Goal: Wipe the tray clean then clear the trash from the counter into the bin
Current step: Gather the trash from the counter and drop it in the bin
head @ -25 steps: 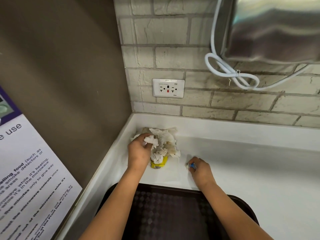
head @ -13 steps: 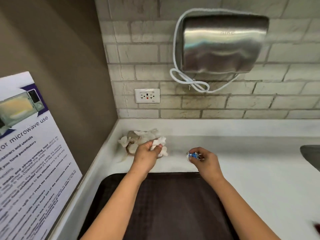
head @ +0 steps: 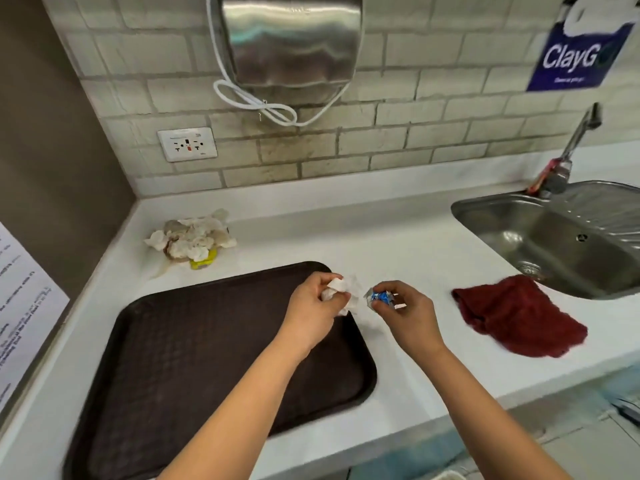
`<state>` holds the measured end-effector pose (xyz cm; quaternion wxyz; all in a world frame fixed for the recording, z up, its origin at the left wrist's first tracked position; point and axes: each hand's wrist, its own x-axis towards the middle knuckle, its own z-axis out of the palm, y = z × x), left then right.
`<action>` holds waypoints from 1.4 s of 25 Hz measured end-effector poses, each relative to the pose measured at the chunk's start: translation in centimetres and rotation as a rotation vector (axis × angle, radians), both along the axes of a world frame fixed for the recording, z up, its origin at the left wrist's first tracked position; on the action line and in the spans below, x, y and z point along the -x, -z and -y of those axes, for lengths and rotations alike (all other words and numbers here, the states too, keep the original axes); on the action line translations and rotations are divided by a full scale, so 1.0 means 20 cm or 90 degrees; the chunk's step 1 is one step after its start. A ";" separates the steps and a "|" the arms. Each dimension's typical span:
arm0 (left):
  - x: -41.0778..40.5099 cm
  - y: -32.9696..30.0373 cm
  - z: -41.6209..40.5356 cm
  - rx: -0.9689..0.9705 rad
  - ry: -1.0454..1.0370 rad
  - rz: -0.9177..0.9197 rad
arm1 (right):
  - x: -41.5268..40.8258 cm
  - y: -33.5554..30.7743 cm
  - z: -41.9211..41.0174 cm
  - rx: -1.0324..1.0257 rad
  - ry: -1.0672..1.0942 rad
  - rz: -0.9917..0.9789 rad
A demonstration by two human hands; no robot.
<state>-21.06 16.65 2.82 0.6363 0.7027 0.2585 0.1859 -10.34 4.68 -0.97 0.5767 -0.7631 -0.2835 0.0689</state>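
Note:
A dark brown tray (head: 194, 355) lies on the white counter (head: 398, 258). Above its far right corner my left hand (head: 311, 310) grips a crumpled white tissue (head: 343, 292). Just to the right, my right hand (head: 405, 313) pinches a small blue and silver wrapper (head: 379, 297). A pile of dirty crumpled tissues (head: 194, 239) with a yellow scrap (head: 204, 261) under it sits in the counter's back left corner. No bin is in view.
A red cloth (head: 519, 317) lies on the counter right of my hands. A steel sink (head: 561, 240) with a tap (head: 568, 157) is at the far right. A metal hand dryer (head: 291, 39) and a wall socket (head: 187, 144) hang on the brick wall.
Both hands pulled back from the corner toward me and to the right. My left hand lifted a piece of tissue off the pile; the right still holds the wrapper.

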 end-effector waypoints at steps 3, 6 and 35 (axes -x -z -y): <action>-0.07 0.01 0.27 0.017 0.068 0.012 | -0.06 0.06 0.24 -0.010 0.043 0.023; -0.14 0.06 0.58 0.060 0.109 -0.010 | -0.15 0.14 0.53 -0.020 0.075 0.056; -0.77 2.65 1.79 0.340 0.026 -0.619 | -0.17 2.60 1.96 0.389 0.242 -0.479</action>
